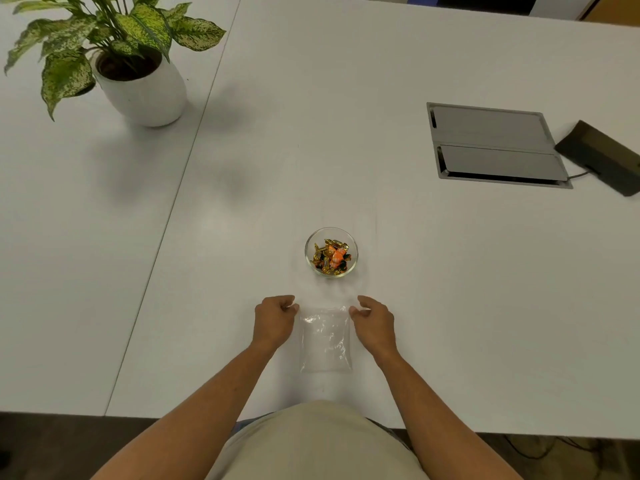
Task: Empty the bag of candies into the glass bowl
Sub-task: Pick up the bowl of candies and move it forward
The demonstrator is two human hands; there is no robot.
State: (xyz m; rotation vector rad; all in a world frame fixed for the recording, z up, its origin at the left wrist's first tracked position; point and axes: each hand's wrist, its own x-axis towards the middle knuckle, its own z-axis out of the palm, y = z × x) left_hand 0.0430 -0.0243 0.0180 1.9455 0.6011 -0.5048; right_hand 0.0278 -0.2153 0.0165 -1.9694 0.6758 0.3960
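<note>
The person's beige-clad torso (318,441) fills the bottom of the view, and both bare forearms reach forward from it over the white surface (450,289). Between the hands lies the clear plastic bag (325,341), flat on the surface and looking empty, its long side running toward the person. The left hand (273,322) sits at the bag's far left corner, its fingers (289,306) curled in and apparently pinching the corner of the plastic, though the film is too faint for the contact to be certain. The right hand (375,322) is at the bag's far right corner, its fingers (356,310) likewise curled and pinched at the edge there. Just beyond the bag, away from the person, stands the glass bowl (331,252), upright and apart from both hands. Inside it lie the candies (330,257), a heap of gold, orange and dark wrappers. Far beyond the bag and to its left, a potted plant (138,64) with speckled green leaves stands in a white pot, beside a seam in the surface. Beyond the bag to its right, a grey cable hatch (495,145) is set into the surface, and a dark box (602,157) with a cable lies just past it near the edge of view.
</note>
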